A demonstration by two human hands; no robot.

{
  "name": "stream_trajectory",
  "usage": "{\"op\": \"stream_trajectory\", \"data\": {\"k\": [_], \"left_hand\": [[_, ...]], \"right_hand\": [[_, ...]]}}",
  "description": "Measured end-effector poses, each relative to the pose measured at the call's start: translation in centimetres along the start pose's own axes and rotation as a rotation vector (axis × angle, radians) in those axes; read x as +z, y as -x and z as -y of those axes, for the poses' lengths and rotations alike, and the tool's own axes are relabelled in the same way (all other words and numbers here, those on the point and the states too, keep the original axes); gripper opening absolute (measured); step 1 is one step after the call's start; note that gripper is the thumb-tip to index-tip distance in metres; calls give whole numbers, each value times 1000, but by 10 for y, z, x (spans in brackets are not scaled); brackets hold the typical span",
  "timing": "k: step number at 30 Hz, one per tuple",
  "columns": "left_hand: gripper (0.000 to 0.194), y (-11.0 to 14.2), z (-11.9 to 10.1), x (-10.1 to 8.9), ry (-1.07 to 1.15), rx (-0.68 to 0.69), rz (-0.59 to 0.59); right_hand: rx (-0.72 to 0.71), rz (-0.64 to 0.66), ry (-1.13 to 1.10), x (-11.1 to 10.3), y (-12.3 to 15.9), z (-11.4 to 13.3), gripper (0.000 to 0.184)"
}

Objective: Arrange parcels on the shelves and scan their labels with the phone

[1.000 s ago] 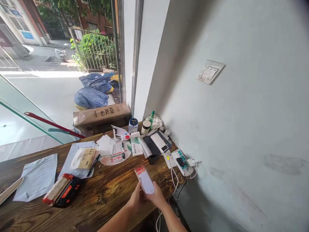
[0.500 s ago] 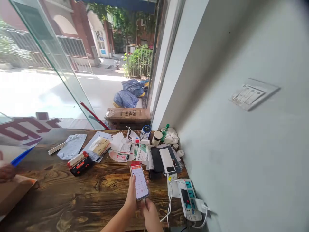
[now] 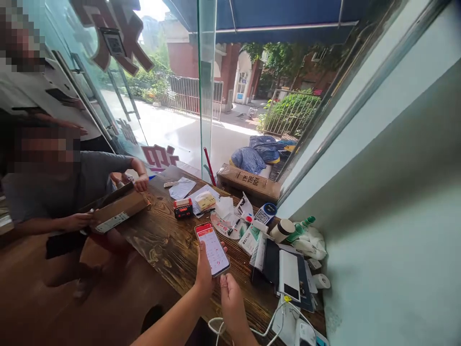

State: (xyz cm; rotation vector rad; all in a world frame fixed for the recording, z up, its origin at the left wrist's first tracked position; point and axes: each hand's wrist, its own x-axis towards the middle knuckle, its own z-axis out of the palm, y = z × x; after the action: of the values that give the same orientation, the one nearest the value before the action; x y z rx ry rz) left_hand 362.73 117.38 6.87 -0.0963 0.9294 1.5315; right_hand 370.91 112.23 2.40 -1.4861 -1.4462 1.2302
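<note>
A smartphone (image 3: 213, 250) with a lit red-and-white screen rests in my left hand (image 3: 204, 270), whose thumb lies along its left edge and whose fingertips show at the right edge. My right hand (image 3: 232, 299) is closed in a pinch at the phone's bottom edge, on the end of a white charging cable (image 3: 215, 323). The plug itself is mostly hidden by the fingers. The cable loops below and behind my right wrist. Both hands are above the wooden table (image 3: 158, 245).
Papers, a tissue pack (image 3: 205, 201), a red-black device (image 3: 183, 208), a lidded jar (image 3: 282, 230) and a white power bank (image 3: 289, 275) lie ahead and right. A power strip (image 3: 309, 335) is at lower right. At left, a seated person handles a cardboard box (image 3: 120, 206); another person stands behind.
My view has swung left, bringing the two people and the box into sight. The phone stays in my left hand, and my right hand stays at its bottom edge.
</note>
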Motion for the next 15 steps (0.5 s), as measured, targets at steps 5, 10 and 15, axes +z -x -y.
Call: {"op": "stream_trajectory", "data": {"k": [5,10,15], "left_hand": [[60,15,-73,-35,112,37,83],[69,53,-159,-105,147,-61,373],[89,99,-227,-191,-8,9,407]], "right_hand": [[121,-205,155,-42,-27,6,54],[385,-605,504,-99,-71,16,70],[202,-429,205,11,-58,75,100]]}}
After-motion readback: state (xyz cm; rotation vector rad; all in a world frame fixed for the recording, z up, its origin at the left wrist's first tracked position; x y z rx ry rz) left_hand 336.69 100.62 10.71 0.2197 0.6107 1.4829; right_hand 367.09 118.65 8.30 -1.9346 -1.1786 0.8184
